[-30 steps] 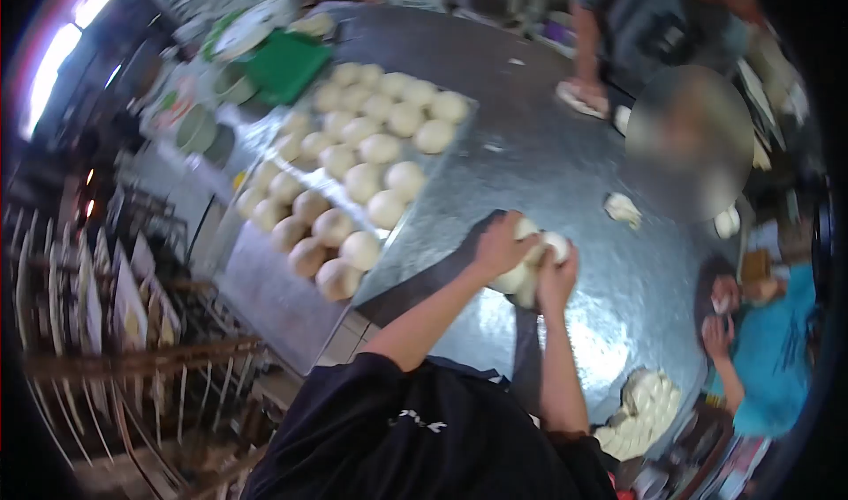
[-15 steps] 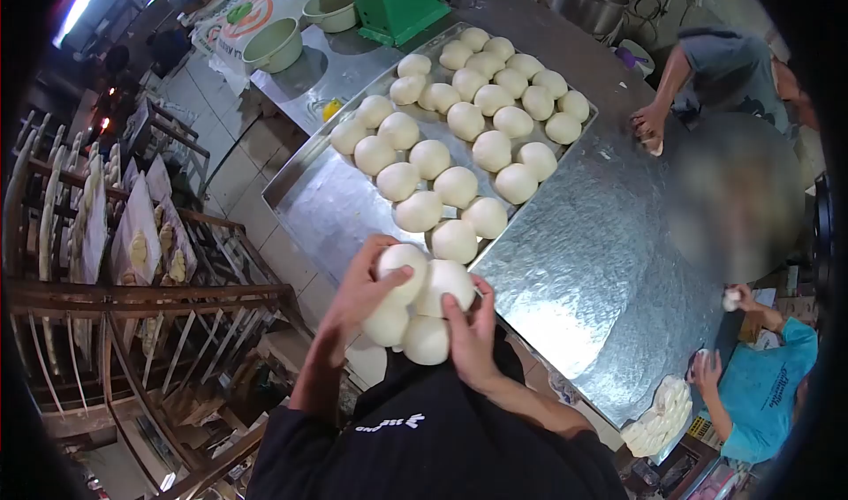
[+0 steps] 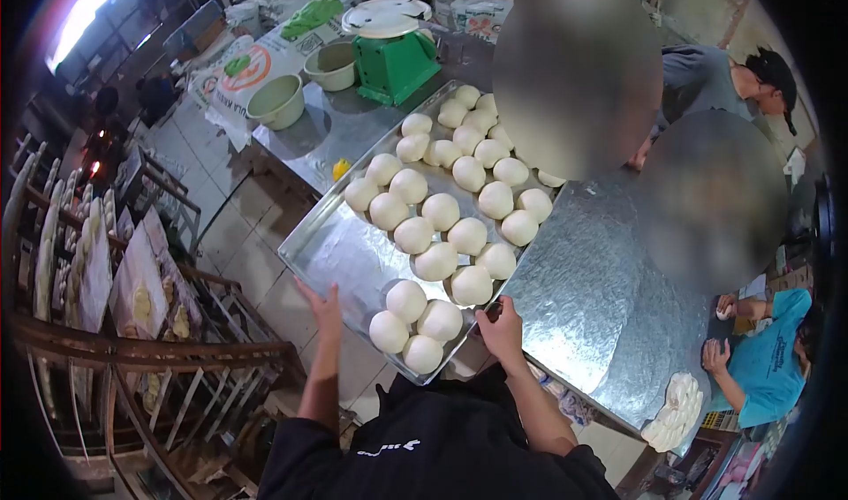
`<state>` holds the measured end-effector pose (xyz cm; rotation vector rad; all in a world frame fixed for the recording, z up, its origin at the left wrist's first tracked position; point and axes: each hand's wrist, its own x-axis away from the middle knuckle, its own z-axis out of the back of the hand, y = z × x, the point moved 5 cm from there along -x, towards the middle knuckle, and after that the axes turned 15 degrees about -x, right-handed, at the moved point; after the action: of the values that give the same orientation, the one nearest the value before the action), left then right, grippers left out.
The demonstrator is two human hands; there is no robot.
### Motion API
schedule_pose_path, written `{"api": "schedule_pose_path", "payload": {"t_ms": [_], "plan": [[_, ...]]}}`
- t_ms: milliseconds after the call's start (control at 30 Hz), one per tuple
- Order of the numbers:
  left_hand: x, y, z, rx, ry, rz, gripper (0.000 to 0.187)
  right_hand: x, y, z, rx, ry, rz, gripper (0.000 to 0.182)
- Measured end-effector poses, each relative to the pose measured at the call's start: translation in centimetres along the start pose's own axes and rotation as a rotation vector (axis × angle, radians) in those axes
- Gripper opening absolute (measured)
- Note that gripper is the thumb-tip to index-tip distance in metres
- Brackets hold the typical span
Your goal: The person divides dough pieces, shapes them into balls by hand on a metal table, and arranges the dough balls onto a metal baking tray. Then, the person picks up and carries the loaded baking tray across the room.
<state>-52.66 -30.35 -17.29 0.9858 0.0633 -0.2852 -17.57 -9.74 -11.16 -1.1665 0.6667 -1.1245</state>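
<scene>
A metal tray point(image 3: 322, 251) full of round white dough balls point(image 3: 441, 211) lies tilted across the view, its near corner in front of my body. Four of the balls point(image 3: 423, 353) form a cluster in that near corner. At the tray's left edge is my left hand point(image 3: 321, 306), its fingers spread. My right hand point(image 3: 502, 328) is at the right edge near the corner, with its fingers bent at the rim; what they grip is hard to make out.
Right of the tray is a metal table point(image 3: 574, 279) with a dough mass point(image 3: 674, 412). Beyond are a green scale point(image 3: 395, 65) and two bowls point(image 3: 276, 102). A wooden rack point(image 3: 159, 354) stands left. Co-workers, one in a teal shirt point(image 3: 775, 359), are at the right.
The four dough balls that were in my hands now rest in the tray's near corner. My hands have let them go and moved apart to the tray's two sides. The view has shifted.
</scene>
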Motion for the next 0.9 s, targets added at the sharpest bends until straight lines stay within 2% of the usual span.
{"api": "schedule_pose_path", "payload": {"t_ms": [33,67,133,200,267,333,400,433,500,567,633,667,733,767,833,867,900], "plan": [[0.5,-0.3,-0.4,0.005,-0.003,-0.009,0.085,-0.8,0.8,-0.1,0.06,0.051,0.101,0.031],[1.1,-0.5,-0.5,0.083,-0.012,0.009,0.085,-0.9,0.5,0.2,0.057,0.056,0.109,0.031],[1.6,0.5,-1.0,0.164,-0.012,0.02,0.085,-1.2,1.3,-0.2,-0.157,-0.022,-0.186,0.03],[3.4,2.3,-1.0,0.157,-0.021,0.155,0.084,-1.7,1.2,0.8,-0.149,-0.01,-0.198,0.029],[5.4,3.2,-2.1,0.122,0.028,0.15,0.084,-3.0,3.3,2.5,-0.011,0.002,0.017,0.026],[7.0,4.9,-3.0,0.091,0.074,0.157,0.083,-4.1,3.8,4.9,0.022,-0.003,-0.151,0.031],[8.7,8.0,-3.8,0.034,-0.084,0.231,0.087,-5.4,2.9,7.2,0.018,-0.013,-0.176,0.027],[9.1,8.1,-5.0,0.036,-0.082,0.237,0.087,-6.8,3.9,8.4,0.068,-0.014,-0.185,0.024],[8.8,10.0,-7.3,-0.289,0.0,-0.14,0.092,-8.8,3.6,9.7,0.025,0.057,-0.143,0.023],[8.0,12.9,-9.8,-0.324,-0.01,-0.258,0.091,-11.7,4.8,11.6,0.043,0.112,-0.152,0.022],[7.1,16.5,-12.0,-0.424,-0.083,-0.351,0.087,-15.5,8.3,13.7,0.227,0.159,0.323,0.02],[7.1,18.1,-13.4,-0.53,-0.14,-0.436,0.083,-14.7,7.0,14.4,0.228,0.181,0.311,0.02],[6.4,20.0,-16.0,-0.511,-0.159,-0.444,0.08,-11.9,5.1,16.0,0.018,0.28,0.097,0.025],[6.7,20.2,-17.6,-0.495,-0.163,-0.43,0.077,-9.6,4.3,16.6,-0.132,0.226,0.013,0.033],[6.6,19.8,-21.1,-0.549,-0.059,-0.519,0.074,-3.5,3.9,19.0,-0.269,0.188,-0.026,0.03],[7.1,20.8,-20.3,-0.373,0.028,-0.648,0.074,-0.1,4.8,20.9,-0.33,0.219,-0.028,0.029],[7.1,20.0,-21.6,-0.437,0.1,-0.844,0.071,3.6,6.1,22.8,-0.364,0.317,-0.054,0.028]]}}
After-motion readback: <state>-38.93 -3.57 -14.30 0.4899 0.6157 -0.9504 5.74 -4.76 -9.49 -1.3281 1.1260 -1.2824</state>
